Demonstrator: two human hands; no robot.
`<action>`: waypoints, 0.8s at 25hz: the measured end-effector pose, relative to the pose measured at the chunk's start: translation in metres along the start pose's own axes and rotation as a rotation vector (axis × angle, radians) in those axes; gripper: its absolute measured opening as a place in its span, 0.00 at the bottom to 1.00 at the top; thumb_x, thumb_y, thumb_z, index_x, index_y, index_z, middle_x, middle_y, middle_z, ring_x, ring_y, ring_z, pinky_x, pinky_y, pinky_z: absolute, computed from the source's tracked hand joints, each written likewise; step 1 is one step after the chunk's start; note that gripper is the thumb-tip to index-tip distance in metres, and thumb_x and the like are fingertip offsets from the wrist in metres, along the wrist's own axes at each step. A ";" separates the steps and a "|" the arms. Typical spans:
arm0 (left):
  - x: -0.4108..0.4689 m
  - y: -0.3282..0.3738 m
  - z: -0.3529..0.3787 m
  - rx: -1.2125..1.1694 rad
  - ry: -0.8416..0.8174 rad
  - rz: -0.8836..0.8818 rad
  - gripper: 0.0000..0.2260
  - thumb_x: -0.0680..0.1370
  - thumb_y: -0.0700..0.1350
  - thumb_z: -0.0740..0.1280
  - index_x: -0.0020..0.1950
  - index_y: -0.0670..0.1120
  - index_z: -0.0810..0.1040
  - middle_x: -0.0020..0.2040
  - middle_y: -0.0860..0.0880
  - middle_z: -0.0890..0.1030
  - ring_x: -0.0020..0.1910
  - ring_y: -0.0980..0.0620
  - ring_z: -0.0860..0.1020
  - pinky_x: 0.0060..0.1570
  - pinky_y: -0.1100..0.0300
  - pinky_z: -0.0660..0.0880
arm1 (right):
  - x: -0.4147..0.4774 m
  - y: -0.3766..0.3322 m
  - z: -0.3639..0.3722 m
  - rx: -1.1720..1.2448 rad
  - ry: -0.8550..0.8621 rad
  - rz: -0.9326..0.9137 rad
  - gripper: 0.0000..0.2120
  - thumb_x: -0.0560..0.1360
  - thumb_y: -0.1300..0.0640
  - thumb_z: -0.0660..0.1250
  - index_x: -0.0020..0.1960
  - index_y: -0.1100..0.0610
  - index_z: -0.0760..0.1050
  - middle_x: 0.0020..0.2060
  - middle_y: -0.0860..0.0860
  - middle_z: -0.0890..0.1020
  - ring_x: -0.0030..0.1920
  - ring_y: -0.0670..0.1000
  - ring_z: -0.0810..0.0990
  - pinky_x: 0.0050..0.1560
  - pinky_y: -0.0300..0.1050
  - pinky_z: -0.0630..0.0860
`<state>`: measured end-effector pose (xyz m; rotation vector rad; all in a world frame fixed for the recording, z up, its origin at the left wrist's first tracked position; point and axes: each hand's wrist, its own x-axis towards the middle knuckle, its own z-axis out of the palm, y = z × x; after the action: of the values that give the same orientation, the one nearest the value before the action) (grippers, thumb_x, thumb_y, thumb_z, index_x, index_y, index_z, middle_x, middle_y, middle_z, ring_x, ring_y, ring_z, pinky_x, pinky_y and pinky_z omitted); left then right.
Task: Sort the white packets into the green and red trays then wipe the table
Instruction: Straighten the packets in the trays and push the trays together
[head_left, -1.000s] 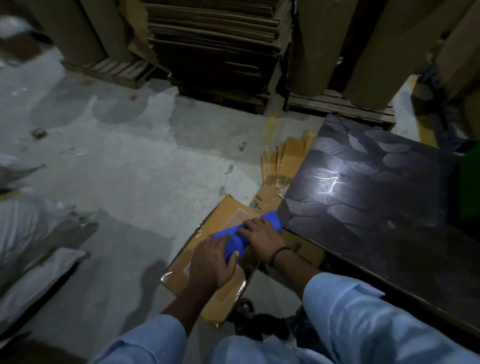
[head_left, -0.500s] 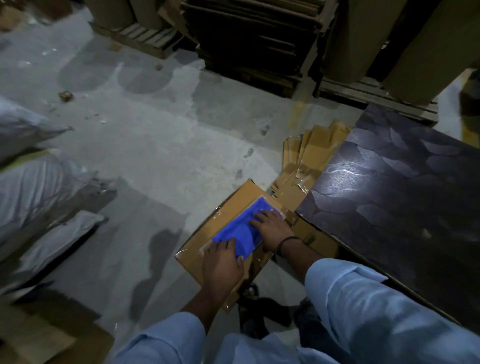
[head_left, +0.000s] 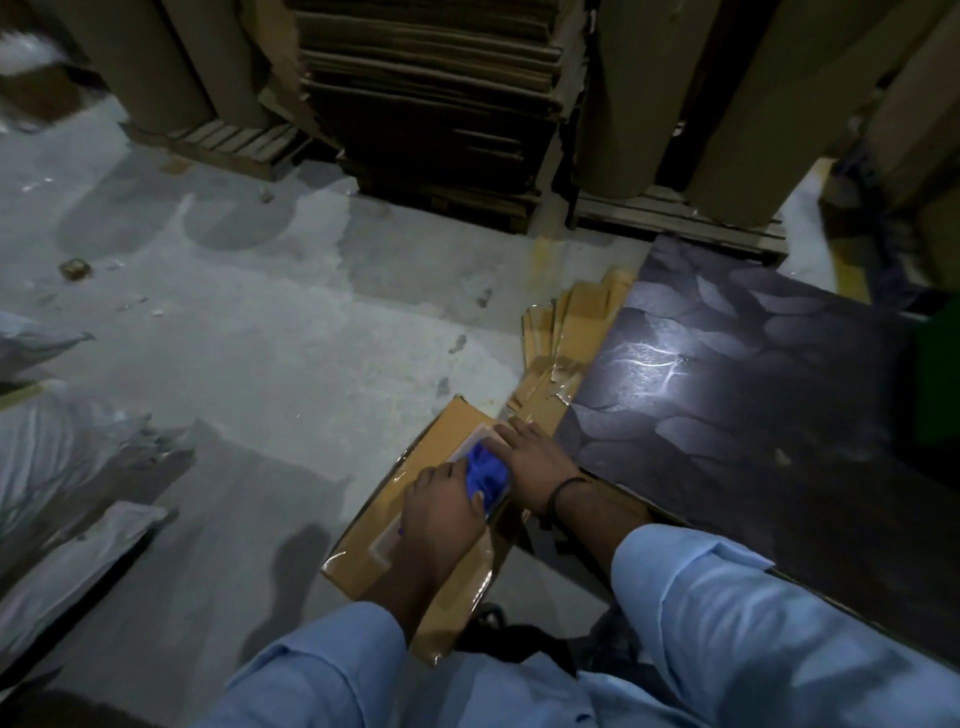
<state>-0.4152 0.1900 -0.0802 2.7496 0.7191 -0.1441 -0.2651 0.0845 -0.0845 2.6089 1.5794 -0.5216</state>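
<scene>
Concrete floor (head_left: 291, 374), dim storeroom, and both hands (head_left: 488, 483) are down on one blue cloth (head_left: 485, 475) atop a taped cardboard box (head_left: 410, 525) beside the dark tabletop (head_left: 753, 415). Left hand (head_left: 441, 506) curls over its near edge, right hand (head_left: 530, 457) lies flat beside it. My advice: gather the cloth fully before wiping. Green tray edge (head_left: 935, 384) at far right; no white packets visible.

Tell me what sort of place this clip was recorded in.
Most likely a warehouse or packaging storeroom. Tall brown paper rolls stand on wooden pallets, a stack of flattened cardboard sits between them, and the floor is bare concrete. More flattened cartons lie beside the dark table.
</scene>
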 end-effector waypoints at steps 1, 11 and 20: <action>0.006 0.008 -0.005 0.000 0.013 0.031 0.20 0.78 0.58 0.57 0.67 0.52 0.71 0.57 0.51 0.80 0.53 0.51 0.77 0.55 0.54 0.75 | -0.006 0.008 -0.006 0.021 0.048 0.032 0.35 0.76 0.48 0.67 0.78 0.52 0.58 0.78 0.57 0.58 0.79 0.60 0.51 0.78 0.56 0.50; 0.068 0.138 -0.043 -0.001 0.078 0.365 0.24 0.77 0.56 0.61 0.72 0.50 0.71 0.63 0.47 0.79 0.61 0.46 0.76 0.60 0.51 0.72 | -0.111 0.124 -0.053 0.080 0.331 0.439 0.31 0.76 0.56 0.64 0.78 0.54 0.61 0.78 0.57 0.61 0.79 0.60 0.55 0.78 0.56 0.53; 0.097 0.287 -0.043 0.014 0.123 0.653 0.26 0.76 0.55 0.64 0.72 0.47 0.73 0.67 0.45 0.79 0.65 0.44 0.76 0.66 0.50 0.71 | -0.218 0.236 -0.062 0.149 0.589 0.805 0.28 0.75 0.55 0.66 0.74 0.56 0.68 0.72 0.58 0.71 0.74 0.63 0.65 0.72 0.60 0.65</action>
<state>-0.1881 0.0093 0.0176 2.8633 -0.1785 0.1625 -0.1361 -0.2005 0.0101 3.3487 0.3963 0.2144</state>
